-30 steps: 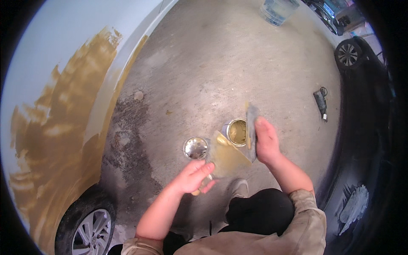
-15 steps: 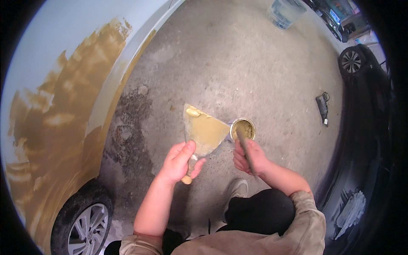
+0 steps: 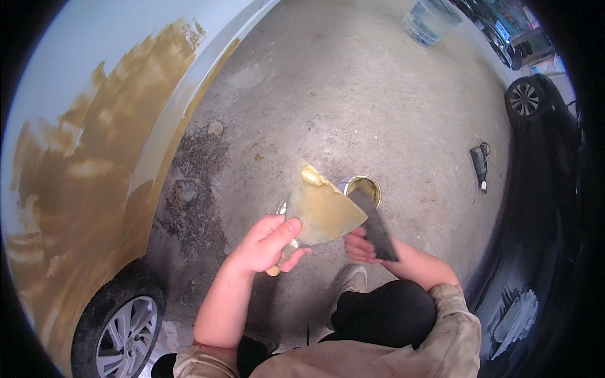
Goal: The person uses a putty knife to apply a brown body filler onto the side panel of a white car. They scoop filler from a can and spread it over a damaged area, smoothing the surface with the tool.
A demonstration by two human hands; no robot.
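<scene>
My left hand (image 3: 265,244) is closed round the handle of a wide putty knife (image 3: 321,211). Yellowish filler coats its blade, with a thicker lump (image 3: 311,176) along the far edge. In my right hand (image 3: 362,246) is a dark, flat spreader (image 3: 378,234), its broad face showing and hiding part of the fingers. The blade's right corner overlaps the spreader in view; whether they touch I cannot tell. Just beyond the spreader stands an open round tin (image 3: 379,189) with filler inside, partly covered by the spreader.
On the left, a white car panel (image 3: 107,126) bears broad smears of yellow-brown filler above a wheel (image 3: 129,334). A black car (image 3: 535,208) with a pale patch (image 3: 517,321) lines the right side. A small black object (image 3: 480,167) and a translucent bucket (image 3: 430,24) rest on the concrete floor.
The putty knife has shifted right and slightly nearer, its blade turning toward the spreader. The spreader has swung from nearly edge-on to show its flat face and moved nearer me.
</scene>
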